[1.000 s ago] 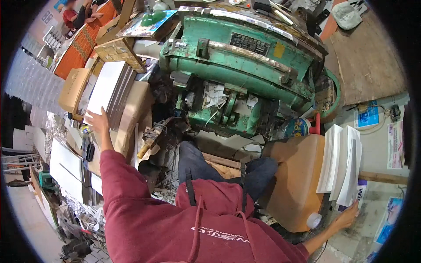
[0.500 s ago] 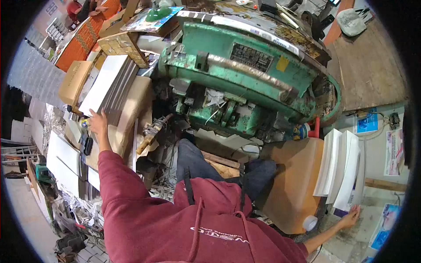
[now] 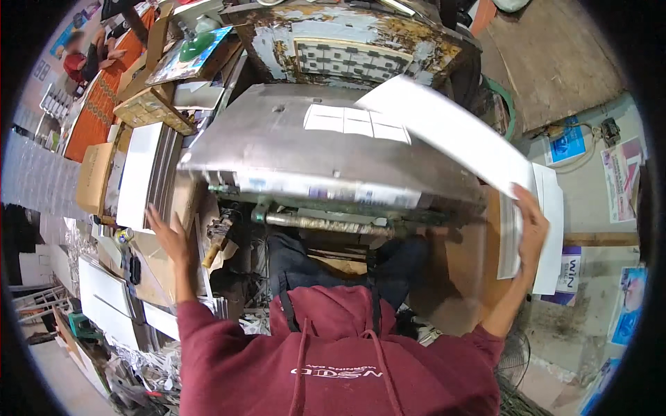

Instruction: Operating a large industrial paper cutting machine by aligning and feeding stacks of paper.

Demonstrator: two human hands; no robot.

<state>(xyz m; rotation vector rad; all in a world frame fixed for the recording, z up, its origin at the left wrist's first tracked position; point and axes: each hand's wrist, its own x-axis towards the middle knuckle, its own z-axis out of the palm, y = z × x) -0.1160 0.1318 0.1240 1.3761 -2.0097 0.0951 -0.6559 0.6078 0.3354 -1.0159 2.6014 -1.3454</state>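
Note:
My right hand (image 3: 531,225) grips a large white sheet (image 3: 444,132) by its near edge and holds it slanting over the grey metal platen (image 3: 291,149) of a green press. White cards (image 3: 357,121) lie in a row on the platen. Under the hand stands a stack of white sheets (image 3: 548,236) on a brown board (image 3: 465,263). My left hand (image 3: 166,236) is spread flat, fingers apart, on brown cardboard beside a pile of white and grey boards (image 3: 142,173). I wear a maroon hooded top.
A wooden block (image 3: 152,107) and a printed picture (image 3: 194,48) lie at the upper left. Another person (image 3: 87,59) sits by an orange surface far left. Paper scraps (image 3: 149,360) litter the lower left. A wooden panel (image 3: 555,55) and posters (image 3: 621,177) lie on the right floor.
The press platen has swung open toward me, now showing its flat grey face. My right hand rose from the floor by the stack and lifted a white sheet over the platen.

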